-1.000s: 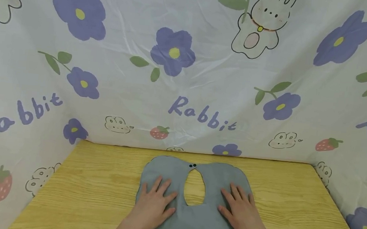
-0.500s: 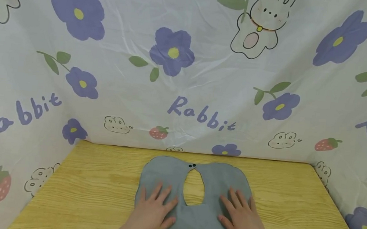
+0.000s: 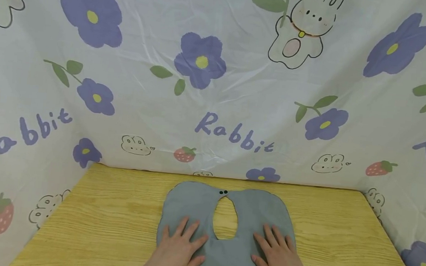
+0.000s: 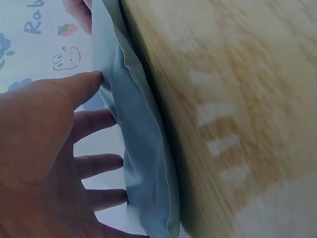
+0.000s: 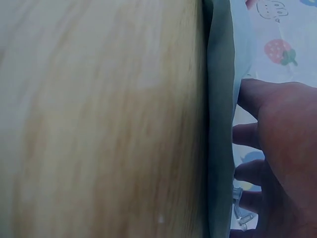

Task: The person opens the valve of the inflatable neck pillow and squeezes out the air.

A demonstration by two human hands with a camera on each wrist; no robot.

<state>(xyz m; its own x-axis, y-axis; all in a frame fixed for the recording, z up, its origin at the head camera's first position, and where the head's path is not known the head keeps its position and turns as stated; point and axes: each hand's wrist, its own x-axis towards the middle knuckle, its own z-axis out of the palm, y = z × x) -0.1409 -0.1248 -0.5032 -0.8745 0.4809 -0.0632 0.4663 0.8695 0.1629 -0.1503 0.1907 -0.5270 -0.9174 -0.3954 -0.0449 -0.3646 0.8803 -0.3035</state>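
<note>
- Grey cloth (image 3: 224, 258) lies spread out on the table (image 3: 113, 209), under the two hands; it is cut open in the middle, and there the wood shows through.
- Two small dark buttons (image 3: 225, 192) sit close together at its far edge.
- The left hand (image 3: 176, 251) rests on its left side, with fingers spread apart, gripping nothing.
- The right hand (image 3: 283, 259) rests likewise on its right side, fingers also apart and holding nothing.
- Behind the table, I see a white sheet (image 3: 216, 101), printed with purple flowers, rabbits and strawberries.
</note>
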